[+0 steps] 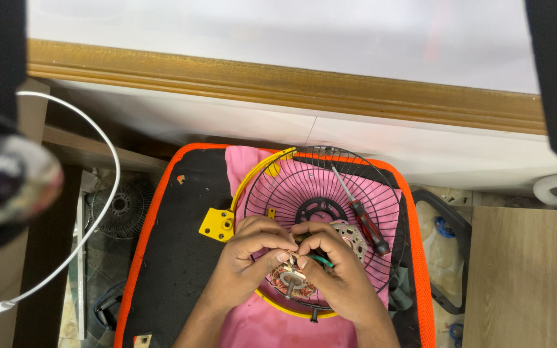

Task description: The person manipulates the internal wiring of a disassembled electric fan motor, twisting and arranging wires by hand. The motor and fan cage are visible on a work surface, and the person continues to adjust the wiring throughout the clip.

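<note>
At the far left a blurred dark rounded object (4, 183) is seen close to the camera, with a white cable (101, 212) looping past it. Below and beside it a small dark fan grille (122, 205) lies on the floor. Further right a black mat with an orange border (162, 258) is spread out, and a pink cloth (253, 322) is laid over it. A yellow bracket (217, 223) sits at the edge of a black wire fan guard with a yellow rim (304, 174), which rests on the cloth.

The left hand (249, 254) is held over the lower part of the guard, its fingers (278, 241) bent inward and pinching at thin wires on top of a fan motor (291, 280) — copper windings and a short shaft are visible. The right hand (333, 264) is pressed against it from the other side, its fingers (307, 241) likewise curled onto the same spot; a green wire (322, 260) runs under them. The motor lies inside the guard, between the two hands, near its lower rim.

A red-handled screwdriver (362, 216) lies slanted in the guard, just beside the right hand. At the far right a wooden tabletop (523, 283) is seen.
</note>
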